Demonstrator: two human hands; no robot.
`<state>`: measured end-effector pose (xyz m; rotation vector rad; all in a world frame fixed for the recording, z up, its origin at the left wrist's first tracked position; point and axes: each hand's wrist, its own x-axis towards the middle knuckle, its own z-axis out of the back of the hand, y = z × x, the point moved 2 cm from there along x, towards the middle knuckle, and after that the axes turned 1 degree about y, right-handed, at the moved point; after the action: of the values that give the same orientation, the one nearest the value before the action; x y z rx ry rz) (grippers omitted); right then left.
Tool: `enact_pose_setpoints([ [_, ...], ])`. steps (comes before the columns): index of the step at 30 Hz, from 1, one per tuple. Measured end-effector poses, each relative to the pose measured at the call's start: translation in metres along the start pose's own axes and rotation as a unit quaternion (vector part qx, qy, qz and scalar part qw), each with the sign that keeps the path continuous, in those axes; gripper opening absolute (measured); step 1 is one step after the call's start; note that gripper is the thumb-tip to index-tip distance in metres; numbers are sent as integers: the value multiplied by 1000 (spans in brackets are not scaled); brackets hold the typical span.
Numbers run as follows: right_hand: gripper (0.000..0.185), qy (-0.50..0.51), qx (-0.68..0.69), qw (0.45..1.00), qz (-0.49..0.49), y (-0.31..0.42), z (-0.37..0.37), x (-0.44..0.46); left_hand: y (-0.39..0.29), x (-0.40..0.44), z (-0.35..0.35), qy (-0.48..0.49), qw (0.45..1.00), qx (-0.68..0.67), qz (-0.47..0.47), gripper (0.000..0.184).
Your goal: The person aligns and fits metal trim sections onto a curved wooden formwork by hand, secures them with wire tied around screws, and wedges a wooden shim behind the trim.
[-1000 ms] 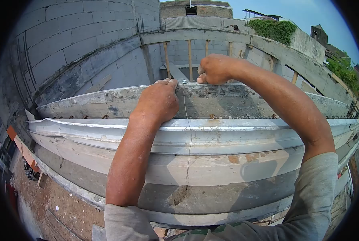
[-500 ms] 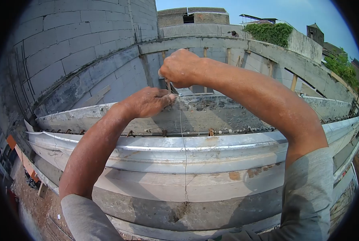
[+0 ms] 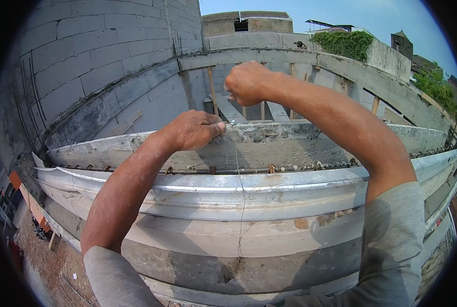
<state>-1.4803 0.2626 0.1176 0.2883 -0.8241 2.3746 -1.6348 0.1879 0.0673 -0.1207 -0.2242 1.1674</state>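
Note:
A thin wire (image 3: 242, 204) runs down from the top of a concrete beam (image 3: 310, 146), across a metal channel (image 3: 310, 183) and the pale board (image 3: 269, 235) below it. Against the beam's top edge, left of the wire, my left hand (image 3: 195, 130) is closed, its fingertips pressed together; what they pinch, if anything, is hidden. A small shiny metal piece (image 3: 233, 122) sits on the edge just past those fingertips. Above and slightly right of it, my right hand (image 3: 249, 82) is raised in a fist, apart from the beam; its contents cannot be made out.
Rusty reinforcing bar (image 3: 213, 170) lies between beam and channel. A grey block wall (image 3: 90, 46) rises at left. Beyond the beam stand wooden props (image 3: 212, 89) under another concrete beam (image 3: 269, 55). A person's head (image 3: 300, 45) shows far back. Lower left is bare ground (image 3: 59, 276).
My right hand has moved right, away from my left hand, and the metal piece at the edge now shows more clearly. My left hand stays at the beam's edge.

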Motion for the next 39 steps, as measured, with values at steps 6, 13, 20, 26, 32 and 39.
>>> enact_pose_setpoints([
  [6, 22, -75, 218, 971, 67, 50, 49, -19, -5, -6, -2, -12, 999, -12, 34, 43],
  [13, 17, 292, 106, 945, -98, -4, 37, -73, -3, -3, -3, -35, 999, 3, -2, 43],
  [20, 11, -69, -64, 995, -22, 23, 9, 25, 0, -3, -6, -43, 999, 10, -20, 42],
  [26, 14, -114, -9, 979, -169, 12, 64, 18, -6, -6, -6, -49, 998, 25, -27, 39],
  [32, 21, 79, -55, 971, -221, -13, 15, -21, -7, -1, -4, -71, 994, 63, -60, 40],
  [39, 26, 96, -32, 979, -178, -2, 24, 15, -7, 0, -11, -83, 989, 104, -65, 39],
])
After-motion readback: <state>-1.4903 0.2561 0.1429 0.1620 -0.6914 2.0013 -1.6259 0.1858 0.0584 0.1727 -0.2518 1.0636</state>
